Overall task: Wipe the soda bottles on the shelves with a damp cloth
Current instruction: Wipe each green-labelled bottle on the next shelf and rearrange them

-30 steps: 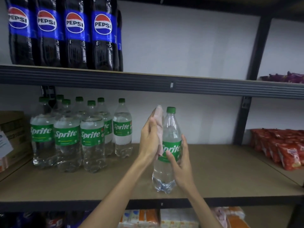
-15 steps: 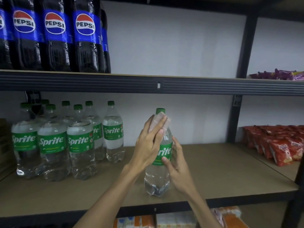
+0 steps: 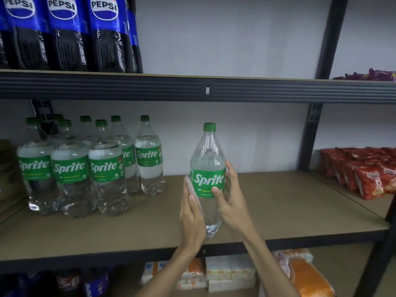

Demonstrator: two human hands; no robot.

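Two hands flank one Sprite bottle upright on the middle shelf. Left hand: straight fingers press a pink cloth against the bottle's side. Right hand: thumb and fingers grip the label.

I have open brown fibreboard shelf through the middle; clustered clear green-labelled Sprite bottles wall off my left, red crinkly snack packets my right (dark ribbed metal beam overhead).
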